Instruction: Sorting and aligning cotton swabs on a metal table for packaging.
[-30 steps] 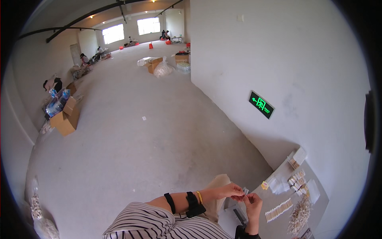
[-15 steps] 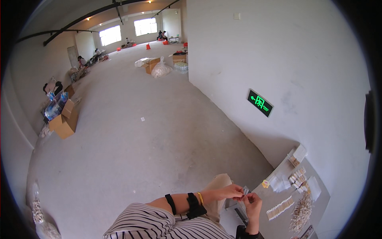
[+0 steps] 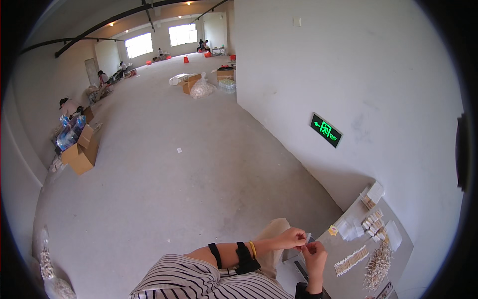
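My left hand and my right hand meet above my lap, left of the table, fingers pinched together. Between them a small translucent plastic piece sticks up; its exact kind is too small to tell. On the table nearest my right hand lies a row of cotton swabs. Beside it is a loose heap of cotton swabs. Farther back are small swab bundles and clear plastic bags.
The grey table stands against the white wall, with a small yellow item at its left edge. A phone lies near its front. Across the floor are a cardboard box, a stuffed clear sack and people seated far off.
My fingers have shifted slightly, and the translucent piece shows more clearly above them. At the far left, a seated person has changed posture.
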The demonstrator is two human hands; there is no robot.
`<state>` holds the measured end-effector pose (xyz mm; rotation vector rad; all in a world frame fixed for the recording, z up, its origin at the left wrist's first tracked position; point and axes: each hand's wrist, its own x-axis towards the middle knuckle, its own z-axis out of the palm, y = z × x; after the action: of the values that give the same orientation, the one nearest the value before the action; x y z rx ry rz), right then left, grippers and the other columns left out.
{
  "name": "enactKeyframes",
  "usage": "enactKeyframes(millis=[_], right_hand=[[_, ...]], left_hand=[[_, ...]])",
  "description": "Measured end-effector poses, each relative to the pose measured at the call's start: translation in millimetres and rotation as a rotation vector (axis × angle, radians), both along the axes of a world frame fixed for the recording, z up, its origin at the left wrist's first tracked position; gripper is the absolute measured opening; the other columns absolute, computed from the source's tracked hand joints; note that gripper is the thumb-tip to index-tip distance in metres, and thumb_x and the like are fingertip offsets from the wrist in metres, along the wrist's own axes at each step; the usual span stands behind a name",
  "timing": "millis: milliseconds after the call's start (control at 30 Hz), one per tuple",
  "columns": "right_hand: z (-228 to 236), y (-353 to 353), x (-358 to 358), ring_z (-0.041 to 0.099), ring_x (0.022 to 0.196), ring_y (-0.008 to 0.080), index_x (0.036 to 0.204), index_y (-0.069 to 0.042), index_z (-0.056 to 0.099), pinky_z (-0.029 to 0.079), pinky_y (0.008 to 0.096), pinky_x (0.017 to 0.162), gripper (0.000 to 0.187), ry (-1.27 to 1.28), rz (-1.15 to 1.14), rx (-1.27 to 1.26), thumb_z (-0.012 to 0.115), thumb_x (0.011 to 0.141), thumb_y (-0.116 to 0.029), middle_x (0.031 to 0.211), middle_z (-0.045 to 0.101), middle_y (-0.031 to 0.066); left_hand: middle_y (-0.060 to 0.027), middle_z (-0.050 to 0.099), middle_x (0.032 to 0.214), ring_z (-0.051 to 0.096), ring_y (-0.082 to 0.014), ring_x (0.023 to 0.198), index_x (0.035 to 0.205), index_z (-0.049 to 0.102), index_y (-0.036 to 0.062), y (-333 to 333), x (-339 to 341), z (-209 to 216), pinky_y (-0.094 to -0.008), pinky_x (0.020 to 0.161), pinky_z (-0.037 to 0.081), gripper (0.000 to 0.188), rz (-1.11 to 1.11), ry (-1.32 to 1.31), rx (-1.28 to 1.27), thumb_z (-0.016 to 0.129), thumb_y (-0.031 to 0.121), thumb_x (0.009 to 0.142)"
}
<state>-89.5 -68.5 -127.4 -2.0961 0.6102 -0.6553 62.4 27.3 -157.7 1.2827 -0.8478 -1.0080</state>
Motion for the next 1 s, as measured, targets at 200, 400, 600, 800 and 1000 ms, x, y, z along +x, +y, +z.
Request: enactKeyframes(millis=[200,400,600,800,1000], right_hand=[[3.0,6.3,6.8,0.063,0.064,0.0288,0.078,-0.001,0.063,0.05,0.0388,0.06,0.014,0.0,-0.022,-0.208,0.075,0.077,-0.009,0.075,0.064,0.013],[1.4,7.8,9.2,0.065,0.067,0.033,0.076,-0.002,0.064,0.051,0.042,0.062,0.01,0.031,-0.016,-0.276,0.069,0.081,-0.01,0.074,0.064,0.015],[-9.2,11.9,13.0,0.064,0.069,0.0352,0.076,-0.006,0.066,0.05,0.0448,0.063,0.01,0.17,-0.072,-0.55,0.069,0.079,-0.015,0.072,0.063,0.0134],[-5.5,5.0,11.4,0.065,0.067,0.0352,0.076,-0.005,0.068,0.051,0.0444,0.06,0.008,0.162,-0.127,-0.533,0.067,0.077,-0.013,0.073,0.065,0.0136],[1.6,-29.3,-11.2,0.059,0.067,0.0087,0.084,0.003,0.068,0.048,0.0256,0.061,0.015,-0.104,0.071,0.37,0.059,0.093,-0.004,0.074,0.066,0.0043]], left_hand=[[-0.0073,0.07,0.076,0.069,-0.0119,0.068,0.086,0.065,-0.0004,2.3,1.1,4.1,-0.0248,0.061,0.055,0.015,0.035,-0.13,-0.053,0.065,0.014,0.09],[-0.0113,0.07,0.072,0.069,-0.0196,0.063,0.078,0.066,0.0003,4.7,2.9,6.7,-0.0332,0.059,0.051,0.016,0.091,-0.461,-0.058,0.067,0.015,0.083],[-0.014,0.069,0.072,0.069,-0.0299,0.068,0.077,0.067,0.002,8.5,-3.3,16.3,-0.0397,0.062,0.051,0.019,0.131,-0.674,0.045,0.069,0.021,0.079],[-0.0154,0.067,0.069,0.067,-0.0332,0.067,0.074,0.066,0.0021,11.8,-4.6,20.5,-0.0429,0.063,0.05,0.024,0.158,-0.74,0.124,0.069,0.026,0.078],[-0.0167,0.067,0.108,0.068,-0.0257,0.095,0.116,0.06,0.0035,11.6,6.6,23.4,-0.0407,0.071,0.052,0.045,0.295,-0.711,0.023,0.075,0.034,0.086]])
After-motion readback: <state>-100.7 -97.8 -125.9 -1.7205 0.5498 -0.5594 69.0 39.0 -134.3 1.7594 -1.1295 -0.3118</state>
